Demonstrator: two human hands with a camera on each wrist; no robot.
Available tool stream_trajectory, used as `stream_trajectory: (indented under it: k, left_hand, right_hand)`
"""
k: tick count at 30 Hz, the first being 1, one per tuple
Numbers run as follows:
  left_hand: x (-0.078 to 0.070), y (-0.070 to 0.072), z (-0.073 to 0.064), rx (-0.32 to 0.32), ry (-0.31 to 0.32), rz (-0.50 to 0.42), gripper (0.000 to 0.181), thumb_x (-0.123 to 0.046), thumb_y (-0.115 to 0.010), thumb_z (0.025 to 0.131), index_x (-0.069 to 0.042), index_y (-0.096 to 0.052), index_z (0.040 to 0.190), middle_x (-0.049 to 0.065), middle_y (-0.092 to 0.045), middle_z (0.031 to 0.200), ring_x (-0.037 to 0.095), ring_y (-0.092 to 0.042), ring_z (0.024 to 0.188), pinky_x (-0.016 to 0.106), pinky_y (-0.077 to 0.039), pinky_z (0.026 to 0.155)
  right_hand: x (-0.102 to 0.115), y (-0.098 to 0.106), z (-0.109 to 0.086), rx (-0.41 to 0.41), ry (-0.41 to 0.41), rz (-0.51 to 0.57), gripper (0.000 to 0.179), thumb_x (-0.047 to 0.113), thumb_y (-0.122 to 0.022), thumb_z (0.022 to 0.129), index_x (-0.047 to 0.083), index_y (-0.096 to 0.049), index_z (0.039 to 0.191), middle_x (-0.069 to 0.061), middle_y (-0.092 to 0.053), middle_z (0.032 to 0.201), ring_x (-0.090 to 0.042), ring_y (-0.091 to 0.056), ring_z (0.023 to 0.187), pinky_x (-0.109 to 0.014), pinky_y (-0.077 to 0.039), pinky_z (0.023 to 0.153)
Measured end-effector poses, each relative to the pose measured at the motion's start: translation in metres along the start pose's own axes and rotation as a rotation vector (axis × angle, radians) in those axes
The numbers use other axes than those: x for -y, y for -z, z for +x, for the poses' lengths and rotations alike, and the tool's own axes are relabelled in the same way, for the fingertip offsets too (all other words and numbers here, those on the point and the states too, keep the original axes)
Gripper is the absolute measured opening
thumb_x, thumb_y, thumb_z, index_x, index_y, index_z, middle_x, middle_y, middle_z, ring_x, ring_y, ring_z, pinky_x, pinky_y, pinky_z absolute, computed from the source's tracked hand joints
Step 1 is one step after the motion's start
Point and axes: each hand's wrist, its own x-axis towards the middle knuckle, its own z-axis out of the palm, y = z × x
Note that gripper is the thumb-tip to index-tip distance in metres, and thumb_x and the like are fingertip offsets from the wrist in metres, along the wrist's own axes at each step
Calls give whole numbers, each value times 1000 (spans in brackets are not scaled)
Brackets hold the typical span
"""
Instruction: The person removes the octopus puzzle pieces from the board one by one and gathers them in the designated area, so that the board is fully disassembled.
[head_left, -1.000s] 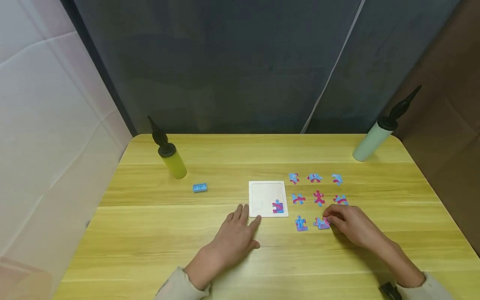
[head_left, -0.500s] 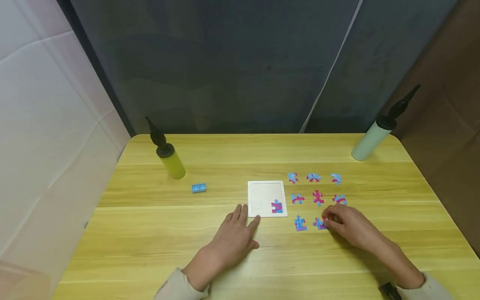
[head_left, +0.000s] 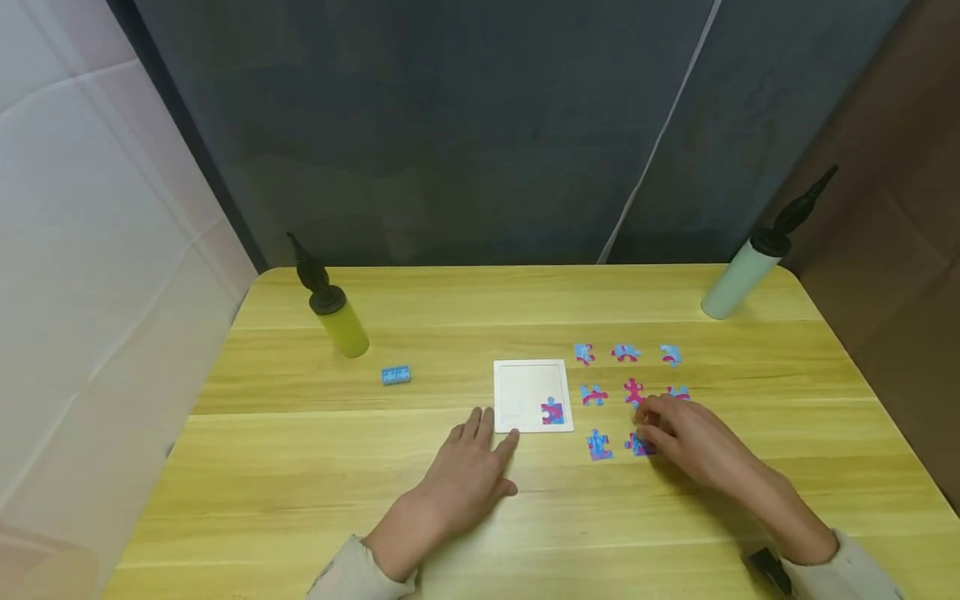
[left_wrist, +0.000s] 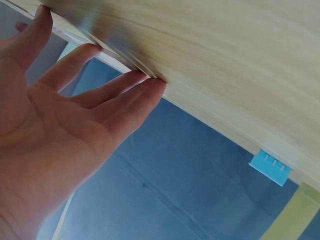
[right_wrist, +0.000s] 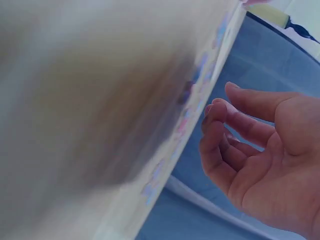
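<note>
My left hand lies flat on the table, its fingertips at the lower left edge of a white square puzzle tray. One blue and magenta jigsaw piece lies in the tray's lower right corner. In the left wrist view the fingers stretch out to the tray's edge. My right hand hovers over a bottom-row jigsaw piece, hiding part of it. In the right wrist view its fingers are loosely bent and apart from the thumb, with nothing between them.
Several more pieces lie in rows right of the tray, among them a magenta middle piece and a lower left piece. A small blue block is to the left. A yellow pump and a pale green pump stand farther back.
My right hand has come off the bottom-row piece, rising and shifting slightly left and away from me. The piece still lies on the table. My left hand stays at the tray.
</note>
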Motion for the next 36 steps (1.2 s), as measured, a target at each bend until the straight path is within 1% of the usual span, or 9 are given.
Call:
stream_trajectory:
  k: [4,9,15,17,20,23,26,30,36]
  left_hand:
    - [1,-1,1,0,-7,-7,65,-44,-66,98,-10,-52,152,35,-36,159,50,-37,149,57,-39,119]
    - [2,-1,1,-18,-7,-22,65,-43,-67,97,-8,-54,150,36,-37,158,51,-37,149,58,-39,119]
    - [3,-1,1,-24,-9,-33,65,-43,-68,97,-7,-54,150,37,-38,157,52,-37,148,59,-39,118]
    - [3,-1,2,-23,-10,-34,65,-43,-68,97,-8,-54,150,36,-38,157,52,-37,148,59,-39,118]
    - [3,-2,2,-25,-16,-29,65,-44,-68,97,-8,-54,150,36,-38,157,52,-38,148,59,-40,118]
    - [3,-2,2,-30,-23,-22,65,-44,-68,96,-8,-55,149,36,-39,157,52,-39,147,59,-41,117]
    - [3,-2,1,-30,-26,-22,66,-44,-68,96,-8,-54,150,37,-38,157,52,-38,147,59,-41,117]
    - [2,-1,1,-27,-25,-32,66,-43,-69,96,-8,-54,150,37,-37,158,52,-37,148,59,-40,118]
    - [2,1,0,-28,-17,-24,65,-42,-69,96,-8,-55,149,36,-37,158,51,-38,148,59,-41,117]
  right_hand:
    - [14,3,13,-8,19,-5,11,17,-69,99,13,-71,109,7,-67,89,-6,-50,71,-24,-43,64]
    - [31,-1,31,-13,56,13,17,16,-68,99,11,-70,116,5,-67,93,-6,-52,71,-25,-45,64]
    - [49,-12,47,0,112,3,22,12,-68,98,7,-71,119,0,-69,98,-12,-56,82,-34,-51,78]
    - [54,-15,51,13,126,-3,25,12,-68,97,6,-71,121,0,-69,99,-12,-56,83,-33,-52,79]
    - [60,-20,57,45,110,11,28,12,-69,97,7,-70,124,1,-67,96,-11,-55,80,-29,-51,72]
    - [65,-24,62,76,99,2,28,12,-69,97,8,-70,125,1,-65,95,-11,-54,80,-26,-49,70]
    - [70,-27,67,107,97,-27,27,14,-70,97,8,-70,124,0,-65,96,-12,-56,82,-27,-51,70]
    - [74,-31,69,118,80,-61,28,18,-73,96,10,-70,123,-1,-65,100,-13,-58,85,-29,-52,72]
    - [75,-34,69,100,77,-47,24,18,-74,96,12,-69,119,-2,-65,106,-14,-62,90,-29,-53,73]
